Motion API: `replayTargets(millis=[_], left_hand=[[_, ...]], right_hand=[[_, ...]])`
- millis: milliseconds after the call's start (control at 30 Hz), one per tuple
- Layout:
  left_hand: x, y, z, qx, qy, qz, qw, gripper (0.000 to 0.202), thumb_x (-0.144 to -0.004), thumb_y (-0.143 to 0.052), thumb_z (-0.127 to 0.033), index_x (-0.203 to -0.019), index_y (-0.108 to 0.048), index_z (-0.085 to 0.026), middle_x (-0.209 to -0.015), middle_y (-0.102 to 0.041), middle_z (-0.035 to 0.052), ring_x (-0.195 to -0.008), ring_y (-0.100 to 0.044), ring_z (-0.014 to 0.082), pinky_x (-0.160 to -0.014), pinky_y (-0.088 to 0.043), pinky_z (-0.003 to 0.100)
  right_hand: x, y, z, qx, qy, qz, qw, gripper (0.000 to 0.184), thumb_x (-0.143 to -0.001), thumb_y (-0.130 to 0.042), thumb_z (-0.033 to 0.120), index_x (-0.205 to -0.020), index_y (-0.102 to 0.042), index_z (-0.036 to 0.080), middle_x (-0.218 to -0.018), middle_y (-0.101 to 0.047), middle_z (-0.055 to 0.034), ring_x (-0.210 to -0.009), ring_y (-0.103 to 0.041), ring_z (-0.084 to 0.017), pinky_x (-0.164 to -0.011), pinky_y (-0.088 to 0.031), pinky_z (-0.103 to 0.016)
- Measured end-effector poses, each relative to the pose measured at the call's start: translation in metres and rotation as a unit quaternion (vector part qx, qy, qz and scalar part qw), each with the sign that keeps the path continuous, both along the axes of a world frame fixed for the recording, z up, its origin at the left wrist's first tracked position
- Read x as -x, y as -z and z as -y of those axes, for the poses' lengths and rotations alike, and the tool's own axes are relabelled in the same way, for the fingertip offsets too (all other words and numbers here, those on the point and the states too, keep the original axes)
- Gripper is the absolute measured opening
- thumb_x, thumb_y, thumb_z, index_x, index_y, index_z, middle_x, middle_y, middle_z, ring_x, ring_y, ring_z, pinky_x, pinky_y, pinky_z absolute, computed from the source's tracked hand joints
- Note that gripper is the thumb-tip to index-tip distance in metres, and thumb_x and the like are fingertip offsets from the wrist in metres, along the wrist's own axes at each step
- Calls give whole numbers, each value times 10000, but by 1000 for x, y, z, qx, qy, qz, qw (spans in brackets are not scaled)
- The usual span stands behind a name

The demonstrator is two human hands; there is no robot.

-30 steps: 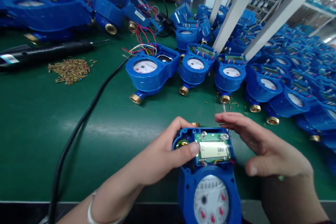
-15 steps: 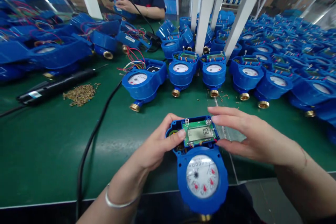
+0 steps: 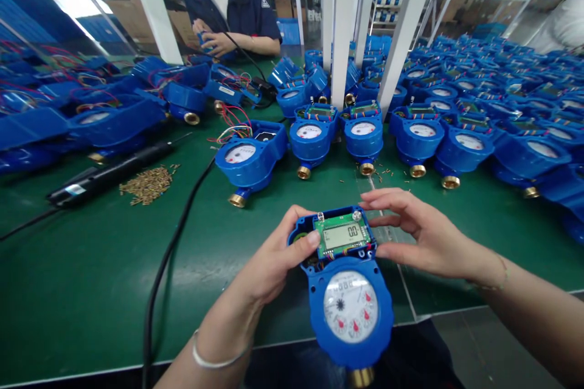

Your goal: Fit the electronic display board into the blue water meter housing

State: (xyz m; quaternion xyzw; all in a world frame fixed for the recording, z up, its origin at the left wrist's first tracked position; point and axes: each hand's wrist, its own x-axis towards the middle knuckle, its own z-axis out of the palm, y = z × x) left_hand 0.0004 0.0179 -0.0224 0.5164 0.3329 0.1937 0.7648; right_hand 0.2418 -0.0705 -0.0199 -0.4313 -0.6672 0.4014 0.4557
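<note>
A blue water meter [image 3: 351, 322] is at the table's front edge, its round white dial toward me and a brass fitting at the near end. In its uncovered upper housing sits a green circuit board [image 3: 340, 252] with a small LCD reading 0.0. My left hand [image 3: 287, 249] grips the housing's left side, thumb pressed on the board's left edge. My right hand [image 3: 415, 228] is beside the housing's right side with fingers and thumb apart. Its fingertips are close to the housing's edge; whether they touch it I cannot tell.
A row of blue meters [image 3: 362, 134] stands behind, with many more at right. A black electric screwdriver [image 3: 109, 173] lies left, beside a pile of brass screws [image 3: 148, 185]. A black cable [image 3: 171, 249] crosses the green table. A co-worker [image 3: 232, 18] sits opposite, near white posts [image 3: 340, 30].
The camera view has tilted and shifted slightly. My right hand's fingers have spread a little at the housing's right side. My left hand keeps its grip on the water meter.
</note>
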Motion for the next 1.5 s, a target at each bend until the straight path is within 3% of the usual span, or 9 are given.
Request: replayTargets(millis=[133, 400, 600, 700, 833, 1100, 1267, 1500], left_hand=[[1, 5, -2, -3, -4, 6, 1000, 370, -788, -700, -414, -977, -458, -208, -829, -593, -13, -714, -560, 129, -654, -402, 235], [3, 5, -4, 26, 6, 8, 1000, 410, -778, -710, -444, -1020, -466, -221, -910, -595, 1, -748, -577, 137, -647, -441, 229], [6, 8, -5, 24, 13, 19, 999, 381, -808, -675, -439, -1052, -489, -212, -990, -565, 28, -872, -548, 160, -706, -453, 229], [9, 9, -5, 10, 26, 23, 999, 366, -832, -641, -444, -1083, -492, -223, -1048, -552, 41, -958, -534, 187, -773, -460, 253], [9, 9, -5, 0, 25, 17, 1000, 373, -841, -618, -446, -1122, -500, -232, -1135, -524, 58, -1055, -512, 229, -838, -462, 289], [9, 7, -6, -10, 35, 10, 999, 360, -853, -596, -449, -1151, -501, -271, -1170, -501, 35, -1125, -476, 231, -933, -437, 298], [9, 7, -6, -7, 32, -1, 999, 383, -837, -609, -474, -1145, -509, -270, -1182, -498, 33, -1137, -470, 228, -914, -441, 276], [9, 7, -4, 1, 30, 1, 1000, 391, -832, -616, -470, -1146, -506, -264, -1189, -499, 43, -1148, -469, 238, -912, -445, 287]], right_hand=[[5, 16, 4, 20, 26, -88, 996, 358, -889, -625, 172, -1205, -489, 272, -1296, -461, -68, -1210, -517, -202, -1036, -483, -419], [-3, 17, -11, 29, 21, -114, 993, 344, -814, -715, 137, -1108, -575, 247, -1193, -598, -50, -1084, -613, -176, -956, -542, -360], [-9, 17, -16, -85, 35, 31, 995, 260, -803, -715, 121, -1031, -615, 195, -1137, -659, -69, -1059, -632, -187, -925, -547, -356], [-6, 11, -13, -170, 27, 100, 980, 133, -839, -635, 72, -967, -640, 109, -1125, -659, -135, -1089, -623, -194, -950, -542, -325], [-1, 7, -7, -248, 35, 170, 953, 110, -841, -580, 35, -930, -644, 32, -1101, -652, -192, -1156, -585, -233, -969, -545, -328], [1, 13, 1, -246, 22, 197, 949, 211, -830, -544, -22, -1030, -591, 30, -1181, -553, -140, -1247, -488, -248, -1055, -495, -348], [5, 15, 3, -263, 102, 186, 941, 228, -808, -570, -21, -990, -611, 110, -1030, -471, -39, -1113, -511, -191, -1061, -475, -377], [10, 15, 2, -234, 125, 253, 930, 180, -821, -504, -5, -893, -568, 147, -981, -425, -40, -980, -447, -182, -1026, -393, -425]])
